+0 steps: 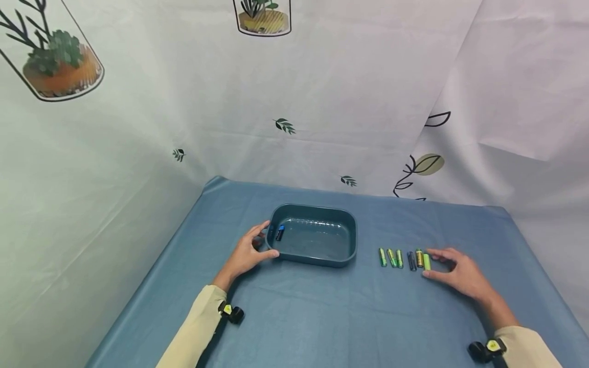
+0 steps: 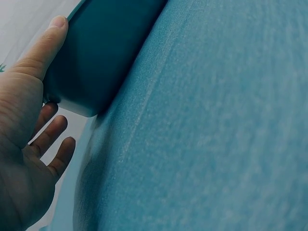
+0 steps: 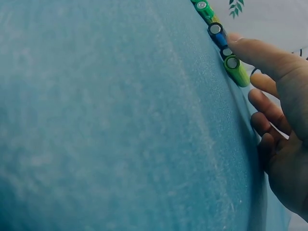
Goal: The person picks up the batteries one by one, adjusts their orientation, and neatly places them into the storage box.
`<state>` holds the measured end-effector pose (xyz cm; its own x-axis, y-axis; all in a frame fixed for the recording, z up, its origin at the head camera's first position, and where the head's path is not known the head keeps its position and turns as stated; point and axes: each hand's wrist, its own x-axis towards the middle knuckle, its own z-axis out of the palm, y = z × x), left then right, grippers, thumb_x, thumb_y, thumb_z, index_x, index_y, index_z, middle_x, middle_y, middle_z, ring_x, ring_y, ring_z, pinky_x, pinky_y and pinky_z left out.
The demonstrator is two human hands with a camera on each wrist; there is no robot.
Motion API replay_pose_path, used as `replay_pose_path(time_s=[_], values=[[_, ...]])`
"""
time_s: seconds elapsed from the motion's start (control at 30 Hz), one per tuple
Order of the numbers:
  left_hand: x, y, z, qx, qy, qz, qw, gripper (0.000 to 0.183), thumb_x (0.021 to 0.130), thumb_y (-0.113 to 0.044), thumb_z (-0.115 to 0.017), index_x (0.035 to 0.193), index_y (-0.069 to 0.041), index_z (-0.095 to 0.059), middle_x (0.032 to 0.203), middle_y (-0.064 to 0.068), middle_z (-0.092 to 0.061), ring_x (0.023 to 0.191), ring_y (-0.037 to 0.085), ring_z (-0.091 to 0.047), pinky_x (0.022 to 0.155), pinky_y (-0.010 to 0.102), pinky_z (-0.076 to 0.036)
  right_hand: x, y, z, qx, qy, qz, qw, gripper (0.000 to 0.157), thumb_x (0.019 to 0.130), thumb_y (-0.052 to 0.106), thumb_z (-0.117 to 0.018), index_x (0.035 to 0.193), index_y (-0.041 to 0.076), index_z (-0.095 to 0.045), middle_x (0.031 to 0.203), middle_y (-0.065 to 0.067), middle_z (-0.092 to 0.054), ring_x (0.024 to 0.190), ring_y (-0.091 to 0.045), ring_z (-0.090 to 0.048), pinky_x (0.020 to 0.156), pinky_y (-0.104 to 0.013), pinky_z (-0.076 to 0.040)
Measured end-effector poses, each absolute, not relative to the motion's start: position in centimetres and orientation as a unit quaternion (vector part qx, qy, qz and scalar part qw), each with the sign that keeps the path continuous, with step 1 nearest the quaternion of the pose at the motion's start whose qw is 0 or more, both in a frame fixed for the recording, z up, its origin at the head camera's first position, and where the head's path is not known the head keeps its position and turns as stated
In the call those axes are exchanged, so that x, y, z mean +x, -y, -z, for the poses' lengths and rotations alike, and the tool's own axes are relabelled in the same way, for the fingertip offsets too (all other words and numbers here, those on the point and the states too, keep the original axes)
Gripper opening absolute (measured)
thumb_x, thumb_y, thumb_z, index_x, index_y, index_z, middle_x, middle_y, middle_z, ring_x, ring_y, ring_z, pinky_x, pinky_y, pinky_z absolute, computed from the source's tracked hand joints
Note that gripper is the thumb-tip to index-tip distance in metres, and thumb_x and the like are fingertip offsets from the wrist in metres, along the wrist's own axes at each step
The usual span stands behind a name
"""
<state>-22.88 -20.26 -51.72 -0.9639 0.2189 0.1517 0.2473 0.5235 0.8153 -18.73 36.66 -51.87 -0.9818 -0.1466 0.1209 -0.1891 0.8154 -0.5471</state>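
A dark teal rectangular dish [image 1: 317, 262] stands on the blue cloth, with a blue-and-black battery [image 1: 280, 233] inside at its left end. My left hand [image 1: 246, 255] holds the dish's left end, thumb at the near corner and fingers along the left side. In the left wrist view the thumb [image 2: 50, 41] lies against the dish wall. To the right, several batteries lie in a row. My right hand [image 1: 462, 273] is at the row's right end, thumb and index finger spread around the light green battery [image 1: 427, 261]. That battery's near end shows uncovered in the right wrist view.
Green batteries [image 1: 383, 257] form the left part of the row, with a dark battery [image 1: 411, 260] and a gold-and-green one [image 1: 419, 258] nearer the right hand. Blue cloth [image 1: 313, 317] covers the table. A white printed curtain [image 1: 322, 92] hangs behind it.
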Motion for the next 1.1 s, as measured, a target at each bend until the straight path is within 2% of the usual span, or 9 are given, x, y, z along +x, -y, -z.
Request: replay_pose_path(time_s=[0.1,0.27,0.4,0.97,1.1], values=[[-22.89,20.22,51.70,-0.131,0.872,0.471,0.014,0.094,0.079,-0.041,-0.089,0.158,-0.025,-0.040,0.154,0.011,-0.046,0.123,0.034,-0.057,0.098,0.057,-0.049,-18.75,-36.71,51.99,0.087,0.953,-0.288,0.029,0.066,0.081,0.043,-0.088,0.131,0.006,-0.069,0.114,-0.012,-0.065,0.096,-0.016,-0.054,0.074,-0.033,-0.044],[-22.95,20.18,51.69,-0.131,0.873,0.471,0.009,0.095,0.080,-0.042,-0.089,0.159,-0.025,-0.040,0.156,0.010,-0.044,0.124,0.034,-0.056,0.098,0.057,-0.049,-18.65,-36.60,52.10,0.085,0.953,-0.292,0.019,0.069,0.080,0.042,-0.089,0.132,0.002,-0.068,0.116,-0.018,-0.065,0.104,-0.031,-0.057,0.082,-0.048,-0.046],[-23.02,20.16,51.67,-0.132,0.871,0.473,0.006,0.095,0.080,-0.042,-0.089,0.159,-0.025,-0.039,0.156,0.009,-0.044,0.125,0.035,-0.056,0.099,0.058,-0.048,-18.54,-36.50,52.09,0.081,0.952,-0.296,0.013,0.070,0.079,0.042,-0.089,0.131,0.000,-0.068,0.116,-0.019,-0.065,0.106,-0.037,-0.058,0.084,-0.056,-0.046],[-22.98,20.15,51.70,-0.142,0.864,0.482,0.004,0.093,0.082,-0.039,-0.088,0.159,-0.024,-0.039,0.158,0.009,-0.041,0.128,0.035,-0.054,0.100,0.058,-0.047,-18.58,-36.81,52.34,0.080,0.953,-0.291,0.026,0.065,0.078,0.040,-0.090,0.125,0.000,-0.070,0.114,-0.019,-0.067,0.108,-0.040,-0.059,0.087,-0.058,-0.046],[-22.85,20.26,51.68,-0.135,0.867,0.479,0.007,0.094,0.081,-0.041,-0.088,0.159,-0.024,-0.039,0.157,0.010,-0.043,0.127,0.035,-0.055,0.100,0.059,-0.048,-18.70,-36.70,52.25,0.080,0.955,-0.285,0.034,0.063,0.078,0.042,-0.090,0.124,0.002,-0.072,0.112,-0.015,-0.068,0.105,-0.035,-0.061,0.084,-0.050,-0.047]])
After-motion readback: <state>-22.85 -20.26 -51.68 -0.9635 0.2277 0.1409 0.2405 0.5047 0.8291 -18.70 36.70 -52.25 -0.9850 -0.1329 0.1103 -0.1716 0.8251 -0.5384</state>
